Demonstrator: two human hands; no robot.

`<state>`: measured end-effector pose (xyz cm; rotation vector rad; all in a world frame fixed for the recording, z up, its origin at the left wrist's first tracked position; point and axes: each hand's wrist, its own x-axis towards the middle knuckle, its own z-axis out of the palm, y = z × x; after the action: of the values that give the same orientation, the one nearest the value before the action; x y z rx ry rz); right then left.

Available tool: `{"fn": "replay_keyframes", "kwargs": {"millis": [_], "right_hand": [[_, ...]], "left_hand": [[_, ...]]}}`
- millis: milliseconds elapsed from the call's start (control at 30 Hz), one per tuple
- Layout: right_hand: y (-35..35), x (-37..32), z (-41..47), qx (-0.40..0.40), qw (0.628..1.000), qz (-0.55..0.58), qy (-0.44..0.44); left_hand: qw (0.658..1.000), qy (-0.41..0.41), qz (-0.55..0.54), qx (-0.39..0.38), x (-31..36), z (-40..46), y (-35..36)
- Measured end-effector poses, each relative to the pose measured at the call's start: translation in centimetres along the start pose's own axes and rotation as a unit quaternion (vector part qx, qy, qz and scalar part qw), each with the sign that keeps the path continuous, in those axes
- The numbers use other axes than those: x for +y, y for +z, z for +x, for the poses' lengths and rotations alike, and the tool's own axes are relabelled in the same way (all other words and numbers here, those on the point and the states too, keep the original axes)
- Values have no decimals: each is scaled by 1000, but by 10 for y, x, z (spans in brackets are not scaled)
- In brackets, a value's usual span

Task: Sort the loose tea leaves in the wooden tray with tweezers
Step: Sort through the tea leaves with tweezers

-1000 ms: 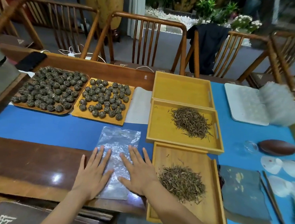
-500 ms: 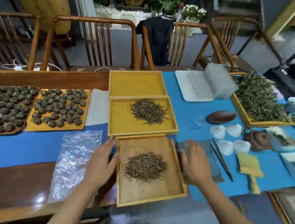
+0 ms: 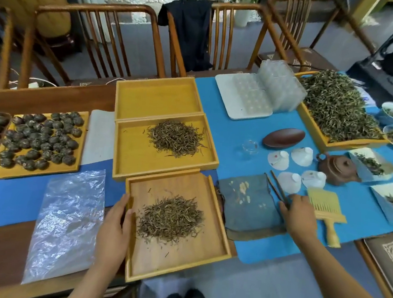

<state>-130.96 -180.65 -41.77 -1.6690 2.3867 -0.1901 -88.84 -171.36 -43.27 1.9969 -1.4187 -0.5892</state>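
Observation:
A light wooden tray [image 3: 181, 263] sits at the table's near edge, partly overhanging it, with a heap of loose tea leaves [image 3: 171, 217] in its middle. My left hand [image 3: 114, 227] holds the tray's left rim, thumb over the edge. Dark wooden tweezers [image 3: 277, 190] lie to the right, along the edge of a grey-blue cloth [image 3: 247, 204]. My right hand [image 3: 299, 214] closes its fingers on the tweezers' near end.
Behind stand a yellow tray [image 3: 130, 165] with a second leaf heap and an empty yellow tray [image 3: 157, 98]. A plastic bag [image 3: 67, 221] lies left, tea-ball trays [image 3: 38, 143] farther left. A yellow brush [image 3: 325, 208], white cups [image 3: 289, 179], a teapot [image 3: 339, 169] and a big leaf tray [image 3: 339, 113] crowd the right.
Both hands left the plastic bag. My left hand took hold of the tray's left rim, and my right hand crossed over the cloth to the tweezers. The view swung right.

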Motion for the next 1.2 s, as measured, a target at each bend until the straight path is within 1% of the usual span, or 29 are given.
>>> {"fn": "replay_keyframes", "kwargs": {"millis": [167,300,367,433,500,600,667,733,800,900,1033,1200], "right_hand": [[13,-5,6,79,995,54,-31],[17,-6,-7,104,987,121,-32],[10,-16,-23,139,975,163,-64],[0,-34,-46,153,960,203,-119],[-7,-58,-72,126,948,222,-188],[-1,-91,-108,19,933,212,-289],[8,-104,-121,-44,922,190,-335],[17,-113,-124,-70,911,165,-373],[25,-121,-122,-81,901,152,-398],[37,-132,-120,-72,890,148,-425],[40,-143,-109,-54,908,124,-397],[32,-150,-98,-39,918,126,-375]], "left_hand": [[1000,-13,-6,12,-8,-1,7],[999,-14,-25,25,-16,-6,12],[999,-7,-33,29,-18,-8,11],[999,-11,-35,30,-17,-7,13],[998,-29,-42,31,-14,-8,14],[996,-54,-64,41,-11,-8,14],[993,-60,-86,51,-8,-6,14],[991,-56,-101,64,-9,-3,17],[991,-51,-103,73,-12,-1,18],[990,-51,-104,77,-20,-5,18],[990,-53,-109,77,-23,-10,20],[990,-56,-106,78,-25,-12,19]]}}
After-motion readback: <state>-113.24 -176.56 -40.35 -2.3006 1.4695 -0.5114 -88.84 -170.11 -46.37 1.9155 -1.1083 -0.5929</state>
